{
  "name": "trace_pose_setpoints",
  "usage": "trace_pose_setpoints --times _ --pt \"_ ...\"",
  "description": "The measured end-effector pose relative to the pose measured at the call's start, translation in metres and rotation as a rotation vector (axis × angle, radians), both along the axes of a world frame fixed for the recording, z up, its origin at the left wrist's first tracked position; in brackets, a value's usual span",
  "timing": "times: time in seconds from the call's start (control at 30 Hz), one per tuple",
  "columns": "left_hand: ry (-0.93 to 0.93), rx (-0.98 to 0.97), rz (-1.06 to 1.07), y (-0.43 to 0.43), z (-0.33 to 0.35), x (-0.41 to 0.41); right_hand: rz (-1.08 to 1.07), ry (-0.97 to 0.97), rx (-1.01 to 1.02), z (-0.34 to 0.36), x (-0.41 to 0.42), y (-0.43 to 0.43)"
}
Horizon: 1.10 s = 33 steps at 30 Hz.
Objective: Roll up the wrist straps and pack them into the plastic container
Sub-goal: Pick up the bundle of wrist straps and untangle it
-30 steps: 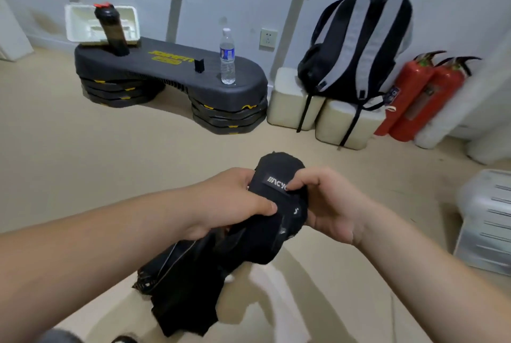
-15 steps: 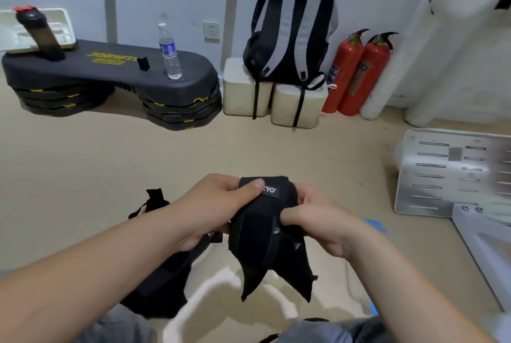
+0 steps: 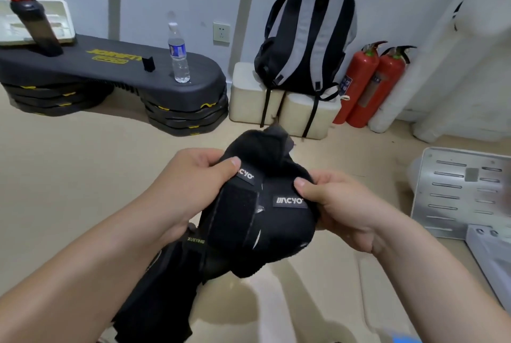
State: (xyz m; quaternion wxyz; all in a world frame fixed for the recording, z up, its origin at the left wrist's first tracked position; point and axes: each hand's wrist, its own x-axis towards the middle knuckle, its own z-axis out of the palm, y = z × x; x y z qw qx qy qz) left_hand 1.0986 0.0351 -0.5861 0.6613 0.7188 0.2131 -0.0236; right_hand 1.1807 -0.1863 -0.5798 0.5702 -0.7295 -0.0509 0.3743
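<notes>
Landmark: wrist straps (image 3: 249, 221), a black bunched bundle with two UNCYO labels showing, loose ends hanging down to its lower left. Left hand (image 3: 193, 185) grips the bundle's left side, thumb on the upper label. Right hand (image 3: 340, 204) grips its right side, thumb just above the second label. Behind the straps: striped backpack (image 3: 307, 38) on white blocks (image 3: 249, 96). Behind-left: black step platform (image 3: 110, 74) carrying a water bottle (image 3: 178, 55) and a dark shaker bottle (image 3: 36, 27). Behind-right: two red fire extinguishers (image 3: 370, 82). Right of the straps: slotted metal plate (image 3: 456, 193) on the floor
</notes>
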Motion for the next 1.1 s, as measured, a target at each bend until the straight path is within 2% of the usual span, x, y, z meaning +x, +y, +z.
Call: trace_pose_setpoints --times 0.13,0.23,0.4,0.53,0.7,0.87,1.1 --pt "-0.045 -0.041 0.098 0.005 0.005 0.000 -0.228 0.024 0.033 -0.008 0.008 0.002" --pt "-0.033 -0.057 0.105 0.002 0.007 -0.003 -0.309 0.040 0.063 -0.015 0.009 0.010" --pt "0.023 -0.162 0.022 -0.009 0.002 -0.011 -0.199 -0.015 0.060 -0.021 0.004 0.026" --pt "0.018 -0.248 -0.050 -0.016 0.001 -0.012 -0.145 0.000 0.148 -0.022 -0.005 0.039" --pt "-0.059 -0.058 -0.066 -0.016 -0.006 -0.007 -0.145 0.090 0.285 -0.021 -0.010 0.042" --pt "-0.128 0.029 -0.020 -0.021 -0.012 -0.003 -0.130 0.061 0.233 -0.024 -0.013 0.042" --pt "-0.175 0.160 0.052 -0.018 -0.017 -0.001 -0.147 0.187 0.320 -0.025 -0.017 0.046"
